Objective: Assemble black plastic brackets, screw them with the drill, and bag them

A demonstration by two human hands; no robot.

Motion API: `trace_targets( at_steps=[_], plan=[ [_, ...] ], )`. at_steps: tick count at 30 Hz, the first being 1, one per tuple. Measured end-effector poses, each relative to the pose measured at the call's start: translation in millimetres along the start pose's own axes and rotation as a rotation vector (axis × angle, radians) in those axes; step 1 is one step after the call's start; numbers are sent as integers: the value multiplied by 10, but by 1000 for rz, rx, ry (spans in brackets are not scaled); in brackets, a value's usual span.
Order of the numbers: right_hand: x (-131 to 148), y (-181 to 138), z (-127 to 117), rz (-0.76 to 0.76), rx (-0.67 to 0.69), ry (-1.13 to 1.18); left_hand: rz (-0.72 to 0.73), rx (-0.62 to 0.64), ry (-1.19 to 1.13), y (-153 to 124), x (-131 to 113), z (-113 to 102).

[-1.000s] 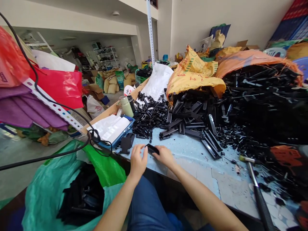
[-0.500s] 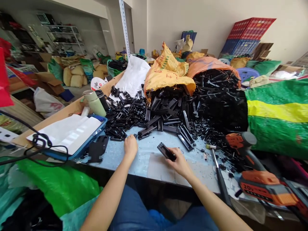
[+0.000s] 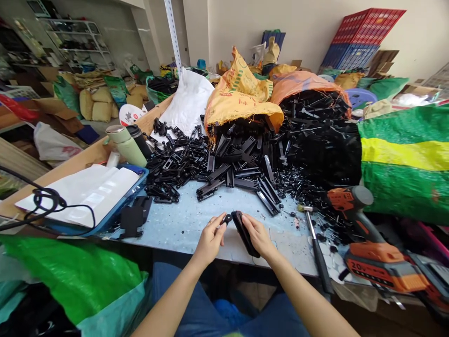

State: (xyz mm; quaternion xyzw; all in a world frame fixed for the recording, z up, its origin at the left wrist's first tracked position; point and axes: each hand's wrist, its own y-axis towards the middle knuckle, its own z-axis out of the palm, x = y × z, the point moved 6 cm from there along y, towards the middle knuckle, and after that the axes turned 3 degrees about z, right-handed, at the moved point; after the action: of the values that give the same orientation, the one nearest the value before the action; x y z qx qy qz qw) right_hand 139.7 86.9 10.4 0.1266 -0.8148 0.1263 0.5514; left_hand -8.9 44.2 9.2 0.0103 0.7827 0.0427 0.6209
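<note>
My right hand (image 3: 257,234) is closed around a long black plastic bar (image 3: 243,234), tilted over the near edge of the table. Between the thumb and fingers of my left hand (image 3: 210,238) is a small black part with a round, holed end (image 3: 228,218). That round end sits close beside the bar's upper end; whether they touch I cannot tell. Beyond my hands lie a heap of small black link-like parts (image 3: 171,164) and a pile of longer black bars (image 3: 235,164).
A hammer (image 3: 315,248) and an orange cordless power tool (image 3: 379,252) lie at the right. Loose screws (image 3: 291,182) spread before the open sacks (image 3: 242,105). At the left stand a blue tray (image 3: 140,185) with white paper and a green bottle (image 3: 126,145).
My left hand has come back from the small-parts heap with a small black part, toward my right hand. My right hand has turned the bar, its upper end now facing the left hand.
</note>
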Motion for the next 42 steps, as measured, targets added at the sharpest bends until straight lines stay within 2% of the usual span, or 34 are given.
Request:
trace_targets(
  at_steps=[3,6,8,12,17,20,24,30,32,35,36,38,40,41,42],
  plan=[
    [3,-6,46,130,52,268,13,44,6,-8,-159,96],
    [-11,-33,23,146,100,400,71,79,102,-20,-314,111],
    [8,-31,-42,65,141,346,121,79,176,-41,-391,104],
    [151,-42,-174,-179,190,62,175,21,279,-106,-455,145],
    [344,-132,-172,-281,50,29,238,-238,251,-175,-518,251],
    [424,-213,-91,-329,-39,36,289,-335,220,-188,-572,291],
    [460,-273,-47,-346,-162,20,346,-308,222,-112,-641,253],
    [488,-236,-71,-390,-225,7,472,-120,239,73,-769,157],
    [499,-227,-46,-405,-245,-13,480,-152,231,88,-748,146],
    [468,-207,29,-386,-264,-51,388,-272,193,50,-561,176],
    [443,-180,62,-375,-231,-93,326,-306,169,24,-458,198],
    [364,-71,102,-356,-82,-242,157,-350,117,-39,-213,239],
    [244,131,-29,-332,37,-427,19,-362,158,-108,-23,256],
    [182,276,-192,-311,37,-509,4,-344,241,-128,13,259],
    [129,451,-433,-277,-34,-572,38,-295,360,-128,4,271]
  ],
)
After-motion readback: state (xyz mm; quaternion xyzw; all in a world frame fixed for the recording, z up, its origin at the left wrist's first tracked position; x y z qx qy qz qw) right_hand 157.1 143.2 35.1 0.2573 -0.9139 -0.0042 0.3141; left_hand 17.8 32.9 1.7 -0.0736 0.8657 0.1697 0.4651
